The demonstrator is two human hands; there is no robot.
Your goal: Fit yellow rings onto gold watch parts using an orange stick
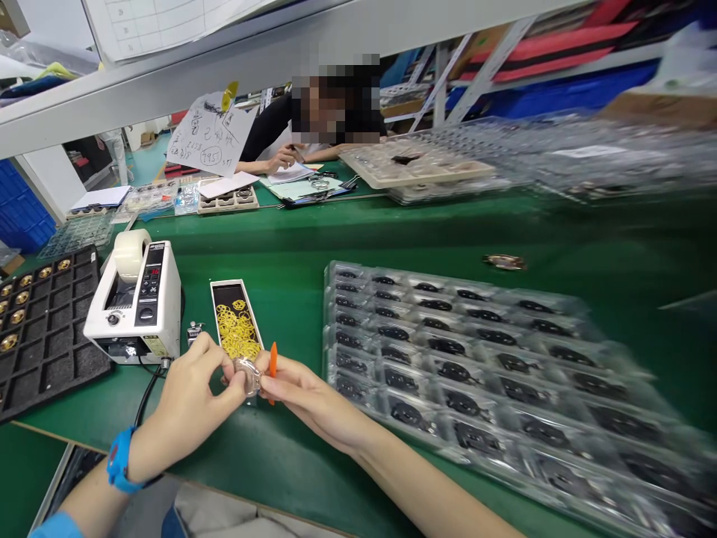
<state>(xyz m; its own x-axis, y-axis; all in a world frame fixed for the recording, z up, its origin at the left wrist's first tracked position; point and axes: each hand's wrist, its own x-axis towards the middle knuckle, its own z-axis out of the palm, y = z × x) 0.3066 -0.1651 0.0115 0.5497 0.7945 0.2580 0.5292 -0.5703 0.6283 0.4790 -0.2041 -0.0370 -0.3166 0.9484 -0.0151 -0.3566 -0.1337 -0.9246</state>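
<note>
Spreading across a green workbench (358, 239), a big clear plastic tray (464, 366) of black parts lies just beside the person's right hand (305, 392). Beyond the left hand (187, 381) stand a white tape dispenser (134, 299) and, further out, a black foam tray (39, 336) set with gold discs. A co-worker (269, 127) sits well apart across the bench, among papers. Just past the fingertips lies a narrow box (235, 317) of small gold pieces. Both hands are closed in a tight pinch, holding a round clear piece (247, 376) between them at the fingertips, with the left hand on one edge and the right on the other. An orange pick (273, 366) stands upright by the right fingers. A blue wristband (119, 459) circles the left wrist.
</note>
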